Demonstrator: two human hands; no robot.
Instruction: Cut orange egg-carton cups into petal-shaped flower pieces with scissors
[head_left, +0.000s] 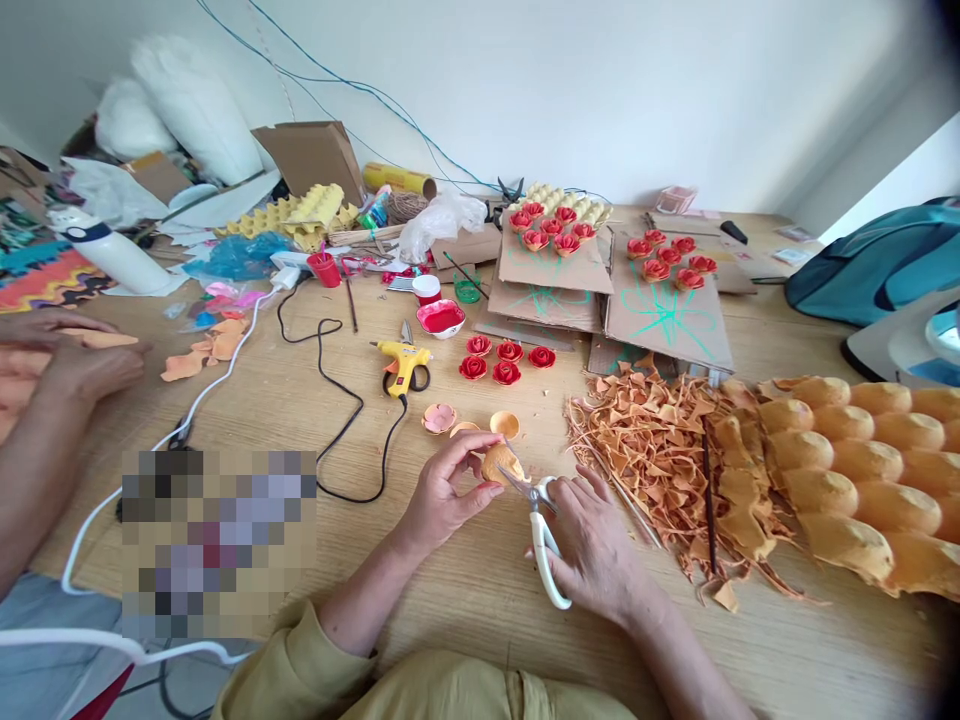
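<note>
Between the fingers and thumb of my left hand (439, 500) is a small orange egg-carton cup (495, 466). My right hand (600, 550) is closed around the white handles of a pair of scissors (551, 572), whose blades are parted and reach the cup's right edge. Just beyond my left hand lie a petal-edged cup (439, 418) and a round orange cup (505, 425), with another cup partly hidden behind my fingers. To the right spreads a pile of orange carton scraps (652, 450).
An orange egg tray (862, 460) lies far right. Red carton roses (507, 351), a yellow glue gun (403, 366) and a bowl of red paint (441, 318) stand ahead. More roses top cardboard sheets (667, 320). At left, a co-worker's hands (90, 360) hold orange carton.
</note>
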